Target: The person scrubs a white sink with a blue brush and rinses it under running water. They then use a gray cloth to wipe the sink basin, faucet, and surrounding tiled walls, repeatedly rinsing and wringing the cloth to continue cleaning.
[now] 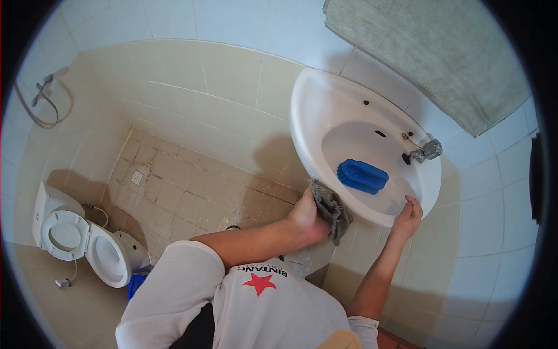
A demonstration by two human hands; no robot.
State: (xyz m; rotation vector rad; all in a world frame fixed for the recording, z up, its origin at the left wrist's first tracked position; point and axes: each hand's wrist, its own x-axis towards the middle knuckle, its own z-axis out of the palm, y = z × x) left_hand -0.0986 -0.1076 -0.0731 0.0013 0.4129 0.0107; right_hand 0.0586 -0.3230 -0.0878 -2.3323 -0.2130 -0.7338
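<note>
A white wall-mounted washbasin (303, 128) fills the upper right, with a blue scrubbing brush (364, 175) lying bristles-down in its bowl. My left hand (306, 217) is closed on a crumpled, wet-looking grey cloth (331, 212), held against the outside of the basin's front left edge. Part of those fingers is hidden behind the cloth. At the basin's near right rim is my right hand (408, 218), holding nothing, its fingers loosely bent and slightly apart over the edge. A metal tap (427, 150) stands at the basin's right side.
A large greyish mirror-like panel (430, 58) hangs above the basin. On the far left are a white toilet (107, 256) with its lid raised and a hand shower (45, 96) on the wall. A floor drain (136, 177) sits in the stained brown tiles.
</note>
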